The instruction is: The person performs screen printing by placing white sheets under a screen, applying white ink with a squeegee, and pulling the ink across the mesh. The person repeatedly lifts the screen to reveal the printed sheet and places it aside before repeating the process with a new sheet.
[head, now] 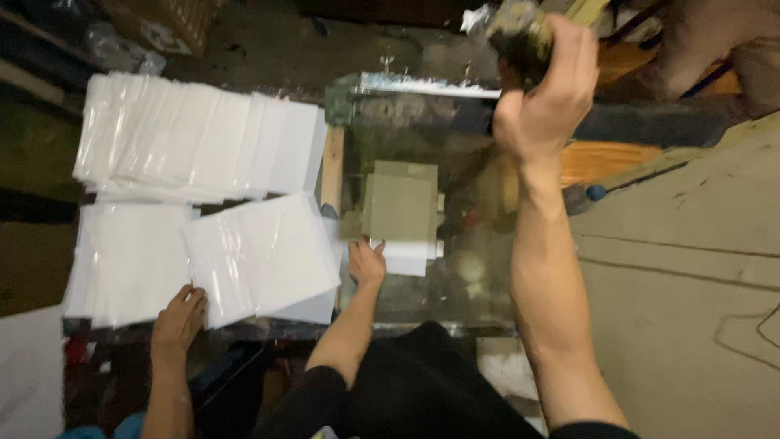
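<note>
Left hand (367,264): flat, fingertips pressing white sheet (404,258) under grey card (400,207)
Right hand (546,89): clenched round lever (520,32)
Sheet: judged light, limp, slippery; take by edge

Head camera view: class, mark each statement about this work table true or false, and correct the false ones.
1. The right hand grips a dark object. True.
2. The left hand is raised in the air. False: it rests on a white sheet on the glass table.
3. Stacks of white sheets lie left of the grey card. True.
4. The other person's hand touches the grey card. False: it touches the near white stack.
</note>
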